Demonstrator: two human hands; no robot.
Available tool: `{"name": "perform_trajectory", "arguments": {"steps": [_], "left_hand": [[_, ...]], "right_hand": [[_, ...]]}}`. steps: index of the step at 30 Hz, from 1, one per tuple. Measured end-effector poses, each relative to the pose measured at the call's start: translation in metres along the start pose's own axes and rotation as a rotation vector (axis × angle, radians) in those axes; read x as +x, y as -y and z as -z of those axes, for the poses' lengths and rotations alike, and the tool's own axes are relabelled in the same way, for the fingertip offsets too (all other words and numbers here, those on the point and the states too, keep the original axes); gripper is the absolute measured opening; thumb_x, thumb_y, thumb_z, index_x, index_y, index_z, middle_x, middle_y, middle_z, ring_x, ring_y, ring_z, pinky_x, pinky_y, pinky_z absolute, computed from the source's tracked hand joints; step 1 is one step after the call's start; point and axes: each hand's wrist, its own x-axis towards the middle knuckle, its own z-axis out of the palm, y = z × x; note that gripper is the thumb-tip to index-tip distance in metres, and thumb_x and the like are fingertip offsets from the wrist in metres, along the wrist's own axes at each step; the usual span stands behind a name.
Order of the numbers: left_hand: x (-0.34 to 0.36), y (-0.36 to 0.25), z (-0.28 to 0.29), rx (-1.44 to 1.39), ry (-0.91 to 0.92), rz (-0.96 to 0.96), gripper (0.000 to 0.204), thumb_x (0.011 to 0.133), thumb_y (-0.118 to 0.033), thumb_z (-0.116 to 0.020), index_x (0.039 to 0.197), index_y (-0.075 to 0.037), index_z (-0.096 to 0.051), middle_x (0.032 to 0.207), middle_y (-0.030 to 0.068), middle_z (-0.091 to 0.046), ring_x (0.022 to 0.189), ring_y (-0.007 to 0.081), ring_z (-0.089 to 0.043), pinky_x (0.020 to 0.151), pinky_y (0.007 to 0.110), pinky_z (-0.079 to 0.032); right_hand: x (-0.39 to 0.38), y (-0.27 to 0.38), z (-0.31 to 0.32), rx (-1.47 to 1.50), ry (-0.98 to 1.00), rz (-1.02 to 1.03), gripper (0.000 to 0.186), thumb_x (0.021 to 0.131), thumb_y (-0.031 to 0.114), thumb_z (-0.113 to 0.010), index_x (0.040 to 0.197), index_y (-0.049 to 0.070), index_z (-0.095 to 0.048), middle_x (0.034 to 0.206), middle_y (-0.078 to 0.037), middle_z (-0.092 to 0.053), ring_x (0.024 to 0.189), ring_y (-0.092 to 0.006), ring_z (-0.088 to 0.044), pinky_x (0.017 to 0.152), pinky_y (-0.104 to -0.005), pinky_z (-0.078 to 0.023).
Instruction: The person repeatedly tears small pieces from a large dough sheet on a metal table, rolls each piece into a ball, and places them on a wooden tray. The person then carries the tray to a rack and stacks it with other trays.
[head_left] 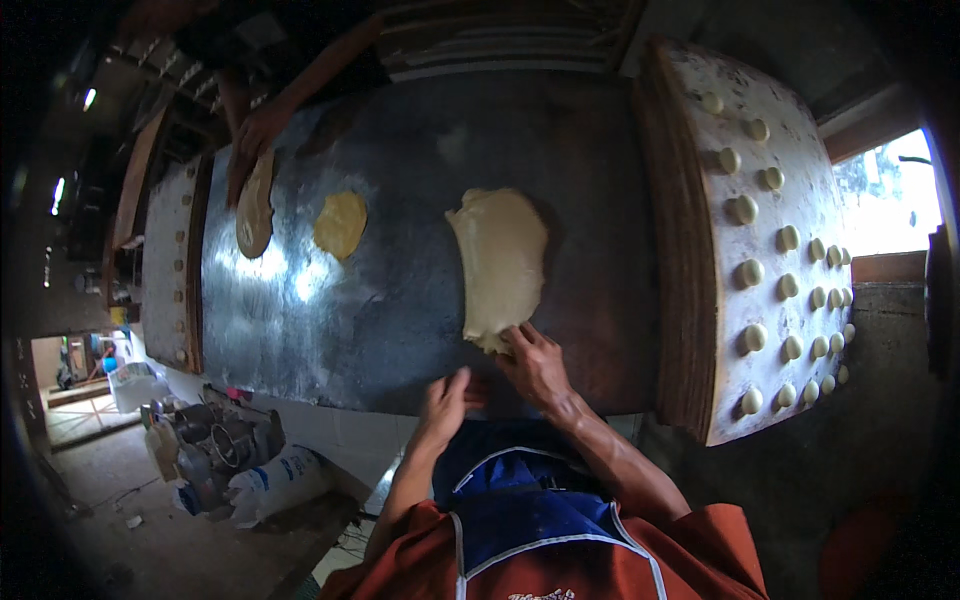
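Observation:
A large, pale slab of dough [503,262] lies lengthwise on the dark worktable [400,300] in front of me. My right hand [535,365] grips the dough's near edge, its fingers closed on it. My left hand [447,405] is just left of that edge, apart from the dough, with fingers spread and nothing in them. Farther left on the table sits a smaller yellow dough piece [341,224]. Beyond it, a co-worker's hands [255,140] are on a long brownish dough strip [256,215].
Stacked boards [690,250] stand at the table's right end, the top one bearing rows of small dough balls [750,272]. Another board with dough balls [172,270] is at the left end. Metal pots [232,440] and a white sack [280,485] stand low at the left.

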Motion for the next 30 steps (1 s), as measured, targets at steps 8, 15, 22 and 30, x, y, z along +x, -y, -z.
{"name": "perform_trajectory", "arguments": {"steps": [8, 15, 22, 30], "left_hand": [[-0.008, -0.004, 0.004, -0.216, 0.328, 0.034, 0.039, 0.112, -0.031, -0.043, 0.119, 0.002, -0.064, 0.108, 0.0095, -0.070, 0.094, 0.0185, -0.069, 0.088, 0.038, -0.057], [0.011, -0.012, 0.041, -0.006, 0.466, 0.156, 0.053, 0.112, -0.044, -0.038, 0.120, 0.000, -0.065, 0.111, 0.0158, -0.075, 0.106, 0.0214, -0.072, 0.098, 0.037, -0.055], [0.068, 0.040, -0.035, -0.979, 0.707, 0.415, 0.039, 0.112, -0.043, -0.039, 0.091, -0.013, -0.055, 0.067, -0.0054, -0.044, 0.054, 0.0105, -0.044, 0.077, 0.030, -0.054], [0.055, 0.084, -0.001, 0.583, 0.000, -1.115, 0.032, 0.106, -0.027, -0.050, 0.122, -0.003, -0.064, 0.115, 0.0204, -0.066, 0.101, 0.0313, -0.067, 0.086, 0.045, -0.053]], "right_hand": [[-0.041, 0.073, 0.028, 0.634, 0.027, -0.655, 0.034, 0.103, 0.029, -0.066, 0.120, -0.001, -0.061, 0.091, -0.013, -0.070, 0.077, -0.0198, -0.070, 0.066, -0.0341, -0.057], [-0.031, 0.043, -0.024, 0.623, 0.205, -0.689, 0.037, 0.109, 0.035, -0.053, 0.096, 0.002, -0.064, 0.072, -0.002, -0.060, 0.063, -0.0170, -0.053, 0.058, -0.0320, -0.042], [-0.050, 0.135, 0.045, -0.128, 0.334, -0.265, 0.016, 0.100, 0.014, -0.059, 0.101, -0.002, -0.054, 0.082, -0.022, -0.064, 0.075, -0.0433, -0.066, 0.064, -0.0531, -0.050], [0.033, 0.107, 0.032, 0.638, 0.304, 0.068, 0.027, 0.104, 0.021, -0.062, 0.120, -0.001, -0.065, 0.104, -0.012, -0.072, 0.097, -0.0269, -0.068, 0.091, -0.0410, -0.053]]}}
